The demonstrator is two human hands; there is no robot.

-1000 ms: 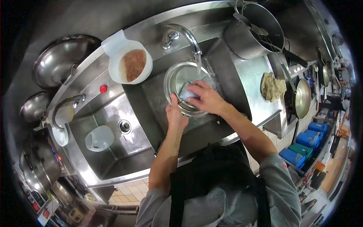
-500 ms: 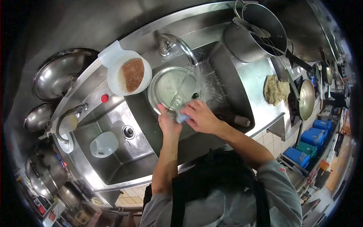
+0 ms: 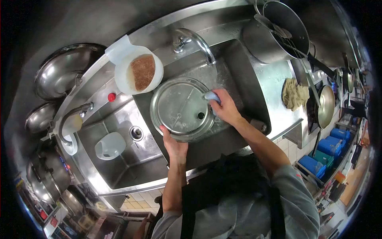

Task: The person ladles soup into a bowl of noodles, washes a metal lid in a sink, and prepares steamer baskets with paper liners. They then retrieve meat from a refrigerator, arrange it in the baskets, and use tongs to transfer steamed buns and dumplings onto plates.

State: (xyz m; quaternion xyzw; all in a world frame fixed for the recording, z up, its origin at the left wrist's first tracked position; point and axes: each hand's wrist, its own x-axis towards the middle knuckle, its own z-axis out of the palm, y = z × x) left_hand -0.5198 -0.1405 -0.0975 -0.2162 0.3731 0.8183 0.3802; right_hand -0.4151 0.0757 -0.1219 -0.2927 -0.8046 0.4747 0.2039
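A round, shiny lid with a raised rim is held over the right sink basin, tilted toward me. It has a dark round spot near its right side and thin lines across its face. My left hand grips the lid's lower left edge, thumb on top and fingers underneath. At the upper right edge, my right hand is closed around a pale blue sponge or cloth pressed against the rim. Above the lid arches the faucet; a faint streak shows under its spout.
A white container with brown contents stands behind the basins. The left basin holds a translucent plastic jug. To the right are a large pot with utensils, a crumpled cloth and a frying pan. A red cap lies on the ledge.
The lid has come toward me, out from under the faucet, and the heavy splashing is gone. My right hand has moved right and up along the rim with the blue sponge or cloth.
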